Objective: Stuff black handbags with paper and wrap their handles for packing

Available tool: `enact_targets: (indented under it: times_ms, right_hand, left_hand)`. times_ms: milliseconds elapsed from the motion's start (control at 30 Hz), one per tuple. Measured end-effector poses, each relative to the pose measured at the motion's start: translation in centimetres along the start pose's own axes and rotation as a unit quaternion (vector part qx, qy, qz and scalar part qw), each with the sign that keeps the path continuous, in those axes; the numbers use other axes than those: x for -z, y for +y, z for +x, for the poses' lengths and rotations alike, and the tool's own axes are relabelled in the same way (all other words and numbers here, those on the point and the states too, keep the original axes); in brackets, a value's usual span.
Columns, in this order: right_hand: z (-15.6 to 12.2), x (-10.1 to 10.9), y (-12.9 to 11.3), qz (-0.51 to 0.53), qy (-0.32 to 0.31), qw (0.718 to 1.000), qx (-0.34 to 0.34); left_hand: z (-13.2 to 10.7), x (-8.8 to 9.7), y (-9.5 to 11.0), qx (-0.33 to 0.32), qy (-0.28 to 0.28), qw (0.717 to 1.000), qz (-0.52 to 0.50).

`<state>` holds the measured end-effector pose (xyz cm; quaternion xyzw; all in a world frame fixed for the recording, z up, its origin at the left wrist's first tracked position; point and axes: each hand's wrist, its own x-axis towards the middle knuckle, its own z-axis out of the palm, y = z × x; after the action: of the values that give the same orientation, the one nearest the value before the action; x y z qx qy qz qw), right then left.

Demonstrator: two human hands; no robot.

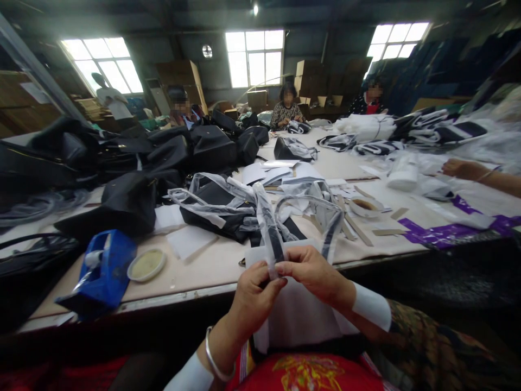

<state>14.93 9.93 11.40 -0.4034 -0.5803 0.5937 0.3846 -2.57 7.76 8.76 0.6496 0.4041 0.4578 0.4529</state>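
Both my hands meet at the table's near edge around a black bag strap (pixel 272 239) sleeved in thin white wrapping. My left hand (pixel 256 296) pinches the strap's lower part. Close beside it, my right hand (pixel 311 270) grips the same strap with thumb and fingers. White sheet material (pixel 301 315) hangs below my hands over my lap. Just beyond lies a black bag (pixel 215 203) with its handles wrapped in the same translucent white material. Another wrapped strap loop (pixel 336 220) arches up to the right of my hands.
A blue tape dispenser (pixel 108 266) and a round shallow dish (pixel 146 264) stand at the left. Black bags (pixel 211 144) pile up behind. A tape roll (pixel 365 206), card strips and purple-printed plastic (pixel 443 231) lie right. Another person's hand (pixel 464 169) reaches in; several people work beyond.
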Motion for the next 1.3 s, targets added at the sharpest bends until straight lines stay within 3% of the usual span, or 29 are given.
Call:
enact_targets:
  times_ms: [67, 133, 200, 267, 300, 367, 433, 467, 567, 633, 733, 833, 933, 1000, 1033, 1100, 1200, 1233, 1300]
  right_hand:
    - [-0.2, 0.0, 0.4, -0.125, -0.008, 0.987, 0.099]
    - [-0.3, 0.1, 1.0, -0.271, 0.003, 0.938, 0.215]
    - [-0.5, 0.1, 1.6, -0.383, 0.020, 0.870, 0.310]
    - [-0.5, 0.1, 1.8, -0.430, 0.035, 0.833, 0.345]
    - [-0.5, 0.1, 1.8, -0.423, 0.035, 0.840, 0.339]
    - [-0.4, 0.4, 1.5, -0.336, 0.007, 0.899, 0.281]
    - [-0.3, 0.8, 0.9, -0.166, -0.049, 0.970, 0.170]
    - [-0.2, 1.0, 0.6, -0.072, -0.073, 0.989, 0.104]
    - [0.0, 1.2, -0.1, 0.130, -0.087, 0.985, -0.071]
    - [0.1, 1.0, -0.2, 0.178, -0.062, 0.974, -0.124]
    - [0.0, 0.6, -0.1, 0.118, -0.027, 0.989, -0.082]
    - [-0.3, 0.2, 0.3, -0.102, -0.009, 0.993, 0.063]
    - [-0.7, -0.4, 1.1, -0.334, 0.028, 0.914, 0.226]
    - [-0.9, -0.5, 1.5, -0.419, 0.059, 0.862, 0.280]
    - [-0.9, -0.5, 1.5, -0.431, 0.063, 0.854, 0.285]
    - [-0.9, 0.0, 1.3, -0.382, 0.032, 0.888, 0.255]
    - [-0.6, 1.3, 0.5, -0.158, -0.073, 0.977, 0.123]
    - [-0.5, 1.7, 0.3, -0.073, -0.101, 0.990, 0.067]
    - [-0.3, 2.1, 0.2, 0.062, -0.134, 0.989, -0.028]
  left_hand:
    - [0.2, 0.5, 0.2, 0.118, -0.035, 0.985, -0.122]
    - [0.4, 0.5, 0.2, 0.205, -0.018, 0.952, -0.225]
    - [0.5, 0.0, 0.0, 0.235, 0.033, 0.933, -0.270]
    - [0.5, -0.7, -0.1, 0.230, 0.079, 0.926, -0.290]
    - [0.5, -0.9, 0.0, 0.218, 0.090, 0.927, -0.291]
    - [0.3, -1.1, 0.1, 0.169, 0.094, 0.951, -0.242]
    - [0.1, -0.8, 0.3, 0.082, 0.089, 0.985, -0.121]
    - [0.0, -0.6, 0.4, 0.029, 0.084, 0.995, -0.054]
    - [-0.3, -0.2, 0.3, -0.103, 0.046, 0.992, 0.061]
    - [-0.3, 0.1, 0.3, -0.143, 0.017, 0.987, 0.074]
    - [0.1, 0.5, 0.5, -0.076, -0.019, 0.996, 0.040]
    - [0.4, 0.5, 0.6, 0.107, -0.034, 0.988, -0.110]
    - [0.6, -0.2, 0.6, 0.198, 0.038, 0.959, -0.201]
    - [0.7, -0.9, 0.7, 0.182, 0.086, 0.960, -0.193]
    - [0.7, -1.0, 0.8, 0.161, 0.100, 0.965, -0.183]
    - [0.6, -1.0, 1.2, 0.108, 0.106, 0.978, -0.146]
    - [0.4, -0.2, 1.4, -0.004, 0.069, 0.997, -0.044]
    - [0.3, 0.1, 1.4, -0.043, 0.044, 0.998, -0.012]
    - [0.1, 0.5, 1.2, -0.108, -0.012, 0.994, 0.033]
